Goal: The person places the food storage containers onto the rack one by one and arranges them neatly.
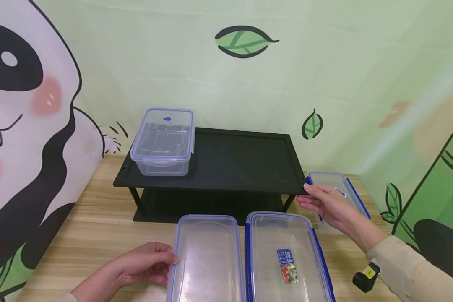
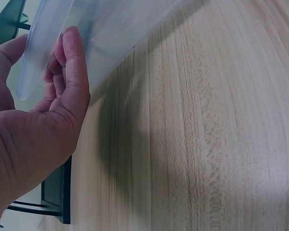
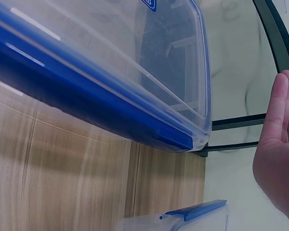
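Observation:
My left hand [image 1: 145, 264] pinches the left rim of a clear lidded food container [image 1: 207, 256], thumb on the lid's edge and fingers below it. In the left wrist view the container [image 2: 111, 38] is tilted above the tabletop. At the front right corner of a black two-tier shelf [image 1: 245, 159], my right hand [image 1: 330, 207] grips the edge, thumb above and fingers underneath. Right beside the first container is a larger clear one [image 1: 264, 235] with blue side clips and a vegetable label. Both overlap the shelf's lower tier in the head view.
A lidded clear container [image 1: 162, 138] stands on the left end of the shelf's top. Another blue-clipped container [image 1: 328, 178] lies behind my right hand on the wooden table [image 1: 94, 214]. A wall cloth [image 1: 154, 54] with a panda and leaves hangs directly behind the shelf.

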The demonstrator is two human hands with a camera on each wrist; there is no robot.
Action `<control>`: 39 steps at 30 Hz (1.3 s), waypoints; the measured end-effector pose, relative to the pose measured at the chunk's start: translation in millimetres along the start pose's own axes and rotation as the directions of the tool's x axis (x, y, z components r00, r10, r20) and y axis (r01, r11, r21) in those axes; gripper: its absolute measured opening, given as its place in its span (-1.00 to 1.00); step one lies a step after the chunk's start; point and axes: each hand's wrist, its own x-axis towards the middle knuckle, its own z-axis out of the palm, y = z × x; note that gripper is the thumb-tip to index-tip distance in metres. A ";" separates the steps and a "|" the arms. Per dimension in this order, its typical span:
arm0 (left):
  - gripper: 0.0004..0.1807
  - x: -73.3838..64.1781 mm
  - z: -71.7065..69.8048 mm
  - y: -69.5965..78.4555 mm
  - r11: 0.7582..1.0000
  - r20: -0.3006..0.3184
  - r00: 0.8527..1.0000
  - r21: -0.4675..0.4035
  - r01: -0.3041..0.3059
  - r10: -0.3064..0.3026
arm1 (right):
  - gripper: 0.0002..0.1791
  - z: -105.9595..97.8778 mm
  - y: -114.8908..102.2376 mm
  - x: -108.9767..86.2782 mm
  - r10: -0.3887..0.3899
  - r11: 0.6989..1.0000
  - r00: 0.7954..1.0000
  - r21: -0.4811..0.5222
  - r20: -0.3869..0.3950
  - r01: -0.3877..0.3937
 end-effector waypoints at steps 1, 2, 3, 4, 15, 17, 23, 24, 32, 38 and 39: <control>-0.93 0.1 0.1 -0.2 1.000 0.000 1.000 0.000 -0.003 0.003 | -0.73 0.2 0.1 0.1 0.000 1.000 1.000 -0.002 -0.001 0.000; -0.94 0.1 0.2 -0.4 1.000 0.001 1.000 0.000 -0.007 0.007 | -0.73 0.2 0.2 0.3 0.000 1.000 1.000 -0.003 -0.002 0.000; -0.94 0.1 0.2 -0.6 1.000 0.001 1.000 0.001 -0.010 0.010 | -0.73 0.3 0.1 0.3 0.001 1.000 1.000 -0.003 -0.002 -0.001; -0.95 0.0 0.2 -0.8 1.000 0.000 1.000 0.003 -0.013 0.013 | -0.73 0.3 0.2 0.4 0.002 1.000 1.000 -0.003 -0.002 -0.002; -0.93 -6.2 -2.3 4.4 0.999 -0.040 0.999 0.039 -0.012 0.014 | -0.74 1.3 -0.4 -0.8 0.005 1.000 1.000 0.002 -0.005 -0.005; -0.90 -7.9 -3.2 7.1 0.999 -0.050 0.999 0.043 -0.005 0.007 | -0.74 1.4 -0.3 -0.8 0.004 1.000 1.000 0.006 -0.006 -0.004; -0.84 -12.3 -4.2 15.1 0.997 -0.071 0.997 0.074 0.003 0.003 | -0.74 1.9 -0.3 -0.8 0.006 1.000 1.000 0.019 -0.005 -0.006; -0.86 -13.2 -4.3 15.4 0.997 -0.067 0.998 0.076 -0.005 0.010 | -0.74 2.1 -0.3 -0.7 0.007 1.000 1.000 0.019 -0.004 -0.007; -0.87 -27.7 -4.5 28.3 0.996 -0.056 0.998 0.094 -0.008 0.013 | -0.73 1.9 -0.4 0.3 0.005 1.000 1.000 0.019 -0.001 -0.005; -0.91 -40.0 0.0 43.7 0.991 -0.025 0.999 0.132 -0.031 0.034 | -0.73 0.6 -0.5 -0.4 -0.004 0.999 1.000 0.032 0.009 0.004; -0.91 -42.2 0.8 46.7 0.990 -0.016 0.999 0.137 -0.037 0.040 | -0.72 0.5 -0.4 -0.4 -0.004 1.000 1.000 0.030 0.009 0.004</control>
